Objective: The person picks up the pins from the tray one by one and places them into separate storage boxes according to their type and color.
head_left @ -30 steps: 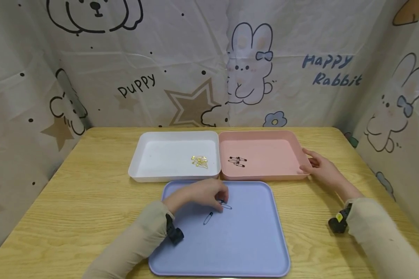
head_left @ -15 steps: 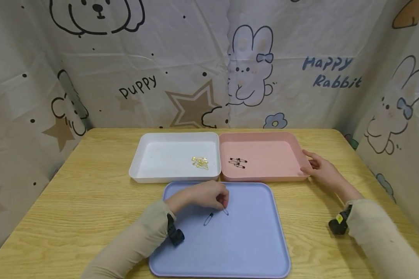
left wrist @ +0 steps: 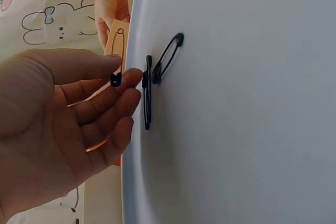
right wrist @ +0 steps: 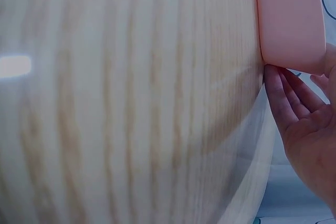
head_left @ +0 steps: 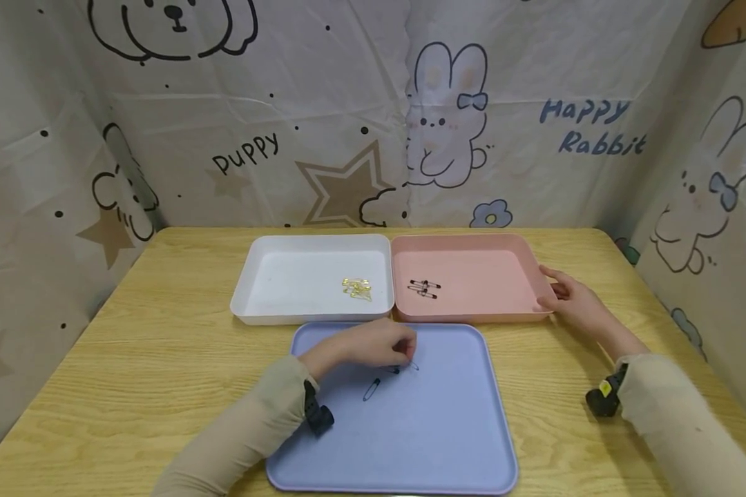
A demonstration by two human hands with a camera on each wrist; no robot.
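My left hand (head_left: 373,344) is over the far part of the blue tray (head_left: 438,442). Between thumb and index finger it pinches a black safety pin (left wrist: 116,79), its dark cap downward in the left wrist view. On the tray close by lie more black safety pins: a slanted one (left wrist: 169,57) and a dark pin (left wrist: 147,95) seen beside the fingertips. My right hand (head_left: 575,304) holds the right side of the pink tray (head_left: 485,276), thumb at the rim and fingers along the outer wall.
Several black safety pins (head_left: 424,288) lie in the pink tray's left part. A white tray (head_left: 286,283) adjoins it, with a heap of gold safety pins (head_left: 357,289) near its right side. Printed cloth (head_left: 348,103) hangs behind the wooden table (head_left: 130,386).
My left hand has picked up a safety pin from the blue tray and moved slightly right, uncovering another dark pin below it. The right hand stays at the pink tray.
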